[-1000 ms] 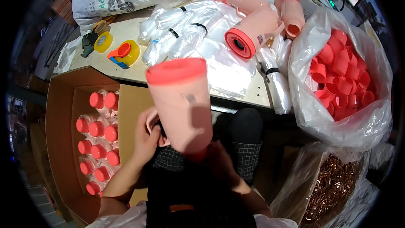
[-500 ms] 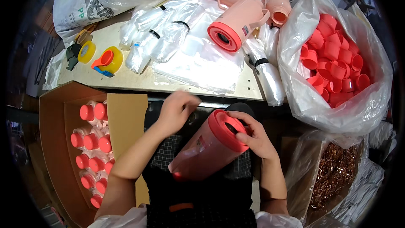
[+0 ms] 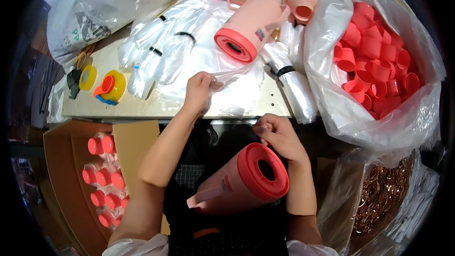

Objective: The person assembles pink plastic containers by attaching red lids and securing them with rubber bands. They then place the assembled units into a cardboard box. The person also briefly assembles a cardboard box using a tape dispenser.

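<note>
A pink thermos flask (image 3: 232,180) lies tilted across my lap, its red rim and dark round mouth turned up to the right and its handle at the lower left. Over the front of the table, my left hand (image 3: 199,90) is closed, pinching the edge of a clear plastic bag (image 3: 230,76) from the flat stack. My right hand (image 3: 279,135) hovers just above the flask's rim, apart from it, with the fingers curled in; whether anything is inside them is hidden. Behind the bags lies another pink thermos flask (image 3: 251,23), its red base end facing me.
A plastic sack of red cups (image 3: 374,57) stands at the right, above a lined box of coppery metal pieces (image 3: 384,194). At left, a cardboard box (image 3: 135,156) holds wrapped red-capped flasks. Yellow tape rolls (image 3: 113,87) and a rolled bag bundle (image 3: 296,90) lie on the table.
My left hand has reached forward onto the plastic bags and pinched one. My right hand has let go of the flask's rim and risen, while the flask has turned, bringing its handle into view.
</note>
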Available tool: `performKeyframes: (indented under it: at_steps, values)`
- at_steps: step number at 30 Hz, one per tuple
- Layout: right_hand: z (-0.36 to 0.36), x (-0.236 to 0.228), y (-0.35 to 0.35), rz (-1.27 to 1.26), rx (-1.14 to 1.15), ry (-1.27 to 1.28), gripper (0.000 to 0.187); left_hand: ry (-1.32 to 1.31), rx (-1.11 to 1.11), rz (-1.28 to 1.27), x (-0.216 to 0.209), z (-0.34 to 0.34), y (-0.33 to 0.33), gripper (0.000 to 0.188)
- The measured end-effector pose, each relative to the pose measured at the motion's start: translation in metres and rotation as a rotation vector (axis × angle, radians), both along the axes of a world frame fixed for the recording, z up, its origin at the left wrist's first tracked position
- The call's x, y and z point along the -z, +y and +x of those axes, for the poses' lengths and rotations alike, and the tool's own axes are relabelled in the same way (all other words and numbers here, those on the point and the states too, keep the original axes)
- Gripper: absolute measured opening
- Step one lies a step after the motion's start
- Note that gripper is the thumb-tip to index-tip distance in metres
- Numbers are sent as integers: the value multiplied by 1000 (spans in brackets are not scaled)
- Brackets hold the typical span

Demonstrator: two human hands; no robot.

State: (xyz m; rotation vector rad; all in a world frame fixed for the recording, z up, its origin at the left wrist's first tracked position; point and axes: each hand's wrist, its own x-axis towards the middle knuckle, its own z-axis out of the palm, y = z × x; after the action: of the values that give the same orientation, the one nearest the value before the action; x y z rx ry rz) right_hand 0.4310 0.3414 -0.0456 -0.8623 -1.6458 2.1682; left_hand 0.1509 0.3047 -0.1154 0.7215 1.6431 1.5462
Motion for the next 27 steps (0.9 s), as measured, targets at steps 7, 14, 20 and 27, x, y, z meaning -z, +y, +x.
performKeyframes:
  at_steps: [7,14,20,27]
  values:
    - [-5,20,-19,119,437,-17,11,-392,311,177,-60,91,-60,11]
    - [3,0,-25,421,329,-86,14,-503,334,77,-59,94,-81,17]
    - [92,96,14,-713,608,632,5,378,549,352,-20,50,-97,12]
    - [14,23,-171,893,648,-88,57,533,226,116,-100,58,-203,51]
